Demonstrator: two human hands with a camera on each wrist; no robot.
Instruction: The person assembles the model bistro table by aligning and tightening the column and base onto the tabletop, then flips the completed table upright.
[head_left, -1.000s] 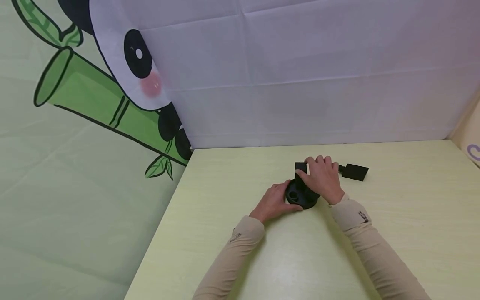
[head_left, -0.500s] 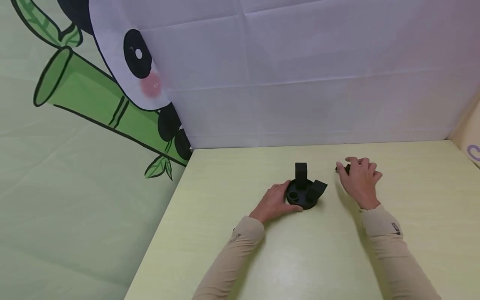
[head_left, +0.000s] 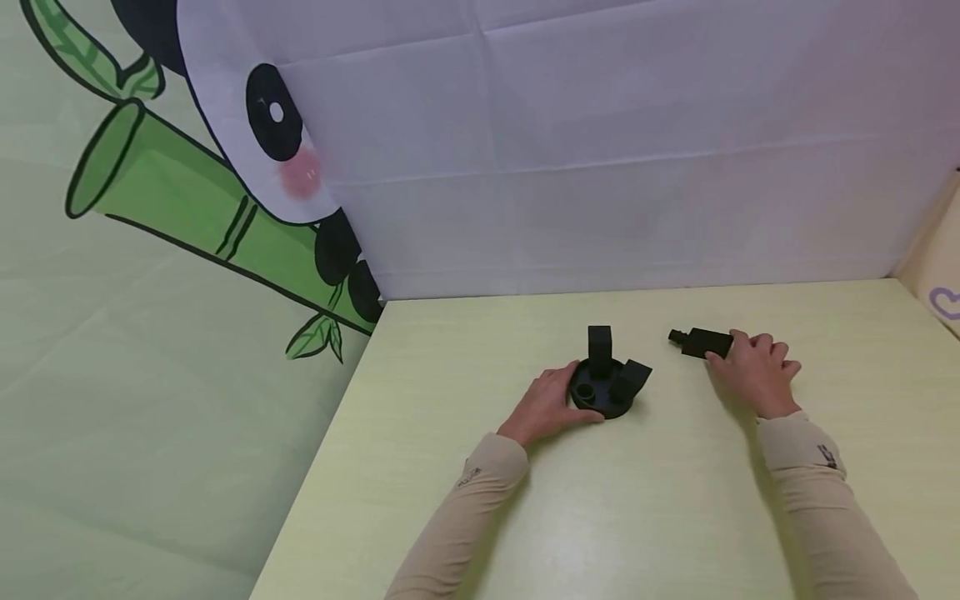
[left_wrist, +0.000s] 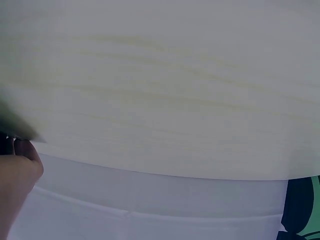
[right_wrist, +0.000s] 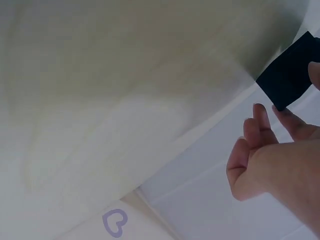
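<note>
My left hand (head_left: 546, 404) holds the rim of a round black base (head_left: 604, 407), thumb at the near side and fingers at the far side. Two black rectangular blocks (head_left: 600, 354) stand up from this base, one of them tilted to the right. Near its left side a round socket (head_left: 585, 391) shows. Further right, my right hand (head_left: 759, 375) pinches the wide end of another black block (head_left: 701, 342), whose narrow stepped stem points left. The right wrist view shows this block between thumb and index finger, the other fingers curled free. Only part of the left hand (left_wrist: 20, 170) enters the left wrist view.
Everything sits on a pale wood-grain table (head_left: 585, 508). Behind it hangs a white cloth (head_left: 600, 208), and at the left a green cloth (head_left: 150, 400) with a panda and bamboo print. A purple heart (head_left: 947, 303) marks the cloth at the right.
My right hand has left the blocks on the base and moved right, to the loose block, where it now pinches the wide end. My left hand stays on the base.
</note>
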